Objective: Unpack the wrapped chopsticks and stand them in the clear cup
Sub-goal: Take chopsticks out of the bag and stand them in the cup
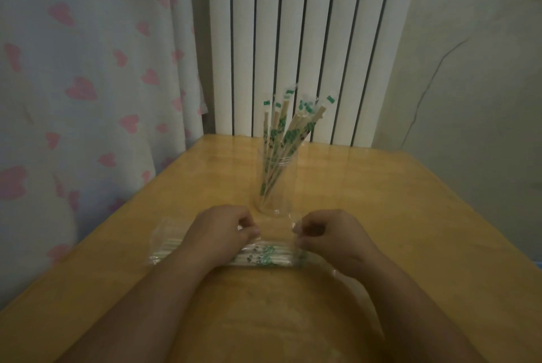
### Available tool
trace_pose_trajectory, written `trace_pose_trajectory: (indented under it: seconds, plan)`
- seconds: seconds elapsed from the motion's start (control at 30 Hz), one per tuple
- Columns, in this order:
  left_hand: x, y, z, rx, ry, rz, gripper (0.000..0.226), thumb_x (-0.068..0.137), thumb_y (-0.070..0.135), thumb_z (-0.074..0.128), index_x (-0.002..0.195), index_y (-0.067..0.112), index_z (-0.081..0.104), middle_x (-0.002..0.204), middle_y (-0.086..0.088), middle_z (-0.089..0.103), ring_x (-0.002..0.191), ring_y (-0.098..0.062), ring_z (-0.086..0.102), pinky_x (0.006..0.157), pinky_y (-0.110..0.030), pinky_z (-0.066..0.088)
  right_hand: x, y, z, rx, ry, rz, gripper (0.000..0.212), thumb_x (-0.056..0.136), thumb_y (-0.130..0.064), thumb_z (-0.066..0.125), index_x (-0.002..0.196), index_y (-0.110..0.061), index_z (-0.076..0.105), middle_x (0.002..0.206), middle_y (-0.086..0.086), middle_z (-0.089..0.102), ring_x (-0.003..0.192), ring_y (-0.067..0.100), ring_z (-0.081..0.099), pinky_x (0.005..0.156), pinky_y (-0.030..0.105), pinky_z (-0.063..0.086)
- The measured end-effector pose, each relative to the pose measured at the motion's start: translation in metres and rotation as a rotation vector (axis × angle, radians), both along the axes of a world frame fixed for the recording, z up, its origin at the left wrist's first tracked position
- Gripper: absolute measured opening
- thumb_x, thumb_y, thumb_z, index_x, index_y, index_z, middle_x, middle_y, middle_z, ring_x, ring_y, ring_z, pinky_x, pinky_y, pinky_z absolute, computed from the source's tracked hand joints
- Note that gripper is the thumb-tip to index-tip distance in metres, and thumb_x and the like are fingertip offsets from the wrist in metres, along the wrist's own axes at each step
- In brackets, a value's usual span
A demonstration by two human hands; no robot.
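Note:
A clear plastic pack of wrapped chopsticks (264, 257) lies crosswise on the wooden table (381, 216), close to me. My left hand (220, 230) pinches the clear film on top of the pack, fingers curled. My right hand (331, 233) pinches the same film a little to the right. Just behind my hands stands the clear cup (275, 186). Several chopsticks in green-printed sleeves (284, 133) stand in it, fanning upward and to the right.
A white ribbed radiator (308, 39) rises behind the table's far edge. A curtain with pink hearts (88, 83) hangs at the left. A pale wall (469, 69) is at the right.

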State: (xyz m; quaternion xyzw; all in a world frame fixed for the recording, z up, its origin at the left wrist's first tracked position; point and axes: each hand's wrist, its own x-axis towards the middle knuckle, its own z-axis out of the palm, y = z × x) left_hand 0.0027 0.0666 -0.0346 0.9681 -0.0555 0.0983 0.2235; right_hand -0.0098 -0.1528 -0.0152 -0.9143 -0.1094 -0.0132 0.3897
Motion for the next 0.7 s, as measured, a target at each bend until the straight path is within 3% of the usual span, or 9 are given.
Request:
trace_pose_trajectory:
  seconds: [0.07,0.17,0.23,0.3,0.43,0.5,0.7]
  plan:
    - [-0.001,0.000,-0.001,-0.021,-0.012,-0.002,0.017,0.082,0.047,0.068,0.084,0.030,0.069,0.089,0.011,0.066,0.090,-0.011,0.060,0.079,-0.032,0.048,0.000,0.000,-0.001,0.050,0.002,0.005,0.015,0.075,-0.006,0.079,0.078,-0.020,0.073,0.078,-0.010,0.072,0.065,-0.007,0.064,0.059,0.007,0.049]
    - [-0.001,0.001,-0.002,-0.057,-0.022,0.000,0.017,0.081,0.047,0.070,0.084,0.029,0.070,0.088,0.011,0.067,0.087,-0.010,0.060,0.078,-0.031,0.049,0.001,0.000,-0.002,0.035,0.032,0.038,0.020,0.075,-0.009,0.080,0.067,-0.024,0.071,0.080,-0.005,0.075,0.076,0.006,0.070,0.070,0.022,0.057]
    - [-0.001,0.001,-0.002,-0.060,-0.021,-0.004,0.016,0.080,0.046,0.070,0.082,0.030,0.070,0.086,0.011,0.066,0.086,-0.010,0.060,0.077,-0.031,0.049,0.002,0.000,-0.004,-0.022,0.073,0.075,0.010,0.079,-0.013,0.078,0.075,-0.022,0.076,0.076,-0.015,0.073,0.074,-0.001,0.067,0.076,0.025,0.057]
    - [-0.001,0.002,-0.002,-0.062,-0.020,-0.005,0.016,0.080,0.047,0.070,0.081,0.031,0.069,0.087,0.012,0.067,0.087,-0.009,0.060,0.078,-0.031,0.049,0.002,0.002,-0.005,-0.092,0.080,0.111,0.008,0.083,-0.017,0.075,0.090,-0.019,0.079,0.076,-0.022,0.070,0.073,-0.009,0.063,0.076,0.020,0.052]
    - [-0.001,0.002,-0.002,-0.049,-0.012,-0.014,0.017,0.079,0.048,0.071,0.082,0.032,0.069,0.090,0.012,0.067,0.090,-0.008,0.060,0.080,-0.031,0.049,0.003,0.007,-0.002,-0.267,0.120,0.131,0.028,0.082,-0.030,0.075,0.109,-0.022,0.074,0.101,-0.013,0.070,0.095,0.004,0.062,0.079,0.020,0.046]
    - [-0.001,0.002,-0.002,-0.039,-0.003,-0.028,0.018,0.078,0.049,0.072,0.081,0.032,0.067,0.090,0.011,0.066,0.090,-0.010,0.059,0.078,-0.030,0.048,0.004,0.009,-0.001,-0.351,0.136,0.149,0.033,0.080,-0.031,0.075,0.113,-0.026,0.071,0.103,-0.008,0.070,0.092,0.008,0.061,0.072,0.021,0.046]
    - [-0.004,0.000,0.000,0.014,0.005,-0.062,0.021,0.078,0.051,0.072,0.082,0.032,0.067,0.091,0.011,0.065,0.089,-0.010,0.059,0.076,-0.030,0.048,0.009,0.020,-0.006,-0.586,0.098,0.212,0.034,0.079,-0.030,0.070,0.111,-0.022,0.068,0.109,0.005,0.069,0.100,0.024,0.064,0.075,0.026,0.046]
